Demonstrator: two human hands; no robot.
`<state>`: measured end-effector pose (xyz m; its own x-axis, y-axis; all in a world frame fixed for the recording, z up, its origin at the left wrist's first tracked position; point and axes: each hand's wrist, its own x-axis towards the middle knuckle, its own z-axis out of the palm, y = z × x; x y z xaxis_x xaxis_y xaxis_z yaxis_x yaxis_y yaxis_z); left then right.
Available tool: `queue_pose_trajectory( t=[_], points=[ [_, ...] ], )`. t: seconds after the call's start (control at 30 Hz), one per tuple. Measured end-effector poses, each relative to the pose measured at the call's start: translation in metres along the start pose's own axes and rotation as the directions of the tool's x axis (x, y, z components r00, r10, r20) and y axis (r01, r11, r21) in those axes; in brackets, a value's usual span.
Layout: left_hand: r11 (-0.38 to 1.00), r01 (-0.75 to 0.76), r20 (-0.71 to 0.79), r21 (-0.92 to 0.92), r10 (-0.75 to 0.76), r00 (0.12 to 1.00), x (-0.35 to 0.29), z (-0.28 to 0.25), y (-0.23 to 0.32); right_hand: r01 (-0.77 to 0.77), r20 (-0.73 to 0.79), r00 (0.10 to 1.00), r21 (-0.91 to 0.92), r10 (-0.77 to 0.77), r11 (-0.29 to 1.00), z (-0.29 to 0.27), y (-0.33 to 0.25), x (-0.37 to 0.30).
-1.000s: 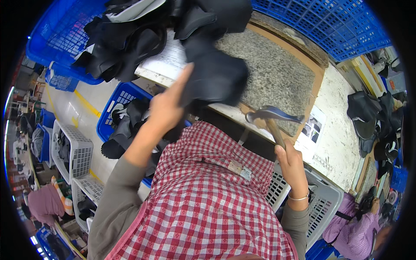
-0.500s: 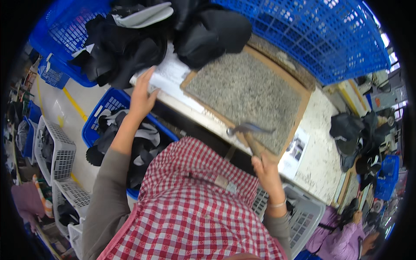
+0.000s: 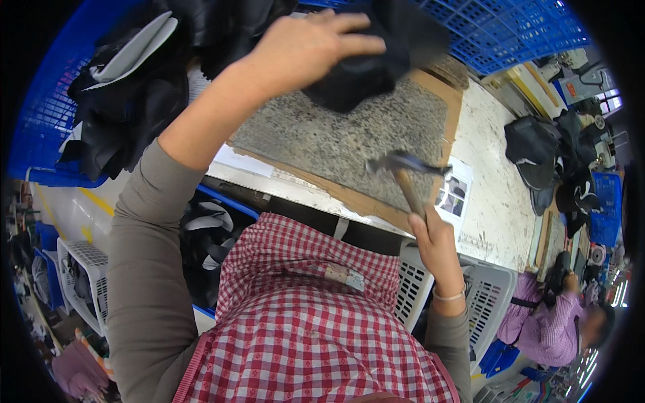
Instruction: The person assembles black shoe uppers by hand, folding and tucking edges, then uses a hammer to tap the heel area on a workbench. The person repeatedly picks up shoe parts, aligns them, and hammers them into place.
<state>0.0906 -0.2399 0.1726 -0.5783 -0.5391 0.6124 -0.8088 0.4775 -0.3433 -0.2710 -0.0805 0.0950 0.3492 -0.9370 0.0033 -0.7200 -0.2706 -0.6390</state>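
Observation:
My left hand [image 3: 302, 43] is raised at the top of the view and grips a black, soft shoe piece [image 3: 366, 67] over a speckled stone slab [image 3: 349, 144] set in a wooden frame. My right hand [image 3: 433, 242] holds the wooden handle of a hammer [image 3: 403, 168], whose metal head hovers above the slab's near right part. A heap of black and white shoe pieces [image 3: 127, 94] lies at the left, in and beside a blue crate.
Blue plastic crates [image 3: 510, 37] stand behind the slab. A white bench top [image 3: 490, 195] runs to the right, with black pieces [image 3: 537, 158] on it. White baskets [image 3: 484, 302] sit below my right arm. Another person in a pink shirt [image 3: 551, 322] works at lower right.
My left hand reached to the heap at the left, then came up and over the slab holding a black piece. The hammer stays raised in my right hand.

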Motion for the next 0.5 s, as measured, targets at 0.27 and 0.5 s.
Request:
queue_pose_trajectory(
  t=[0.27,0.5],
  points=[
    [0.859,0.164,0.367,-0.484,0.03,0.93,0.016,0.027,0.042,0.167,-0.113,0.972,-0.277,-0.205,0.946,0.002,-0.004,0.048],
    [0.846,0.371,0.656,-0.384,-0.032,0.754,0.041,0.039,0.037,0.074,-0.095,0.991,-0.214,-0.097,0.974,0.007,-0.033,0.085]
  ],
)
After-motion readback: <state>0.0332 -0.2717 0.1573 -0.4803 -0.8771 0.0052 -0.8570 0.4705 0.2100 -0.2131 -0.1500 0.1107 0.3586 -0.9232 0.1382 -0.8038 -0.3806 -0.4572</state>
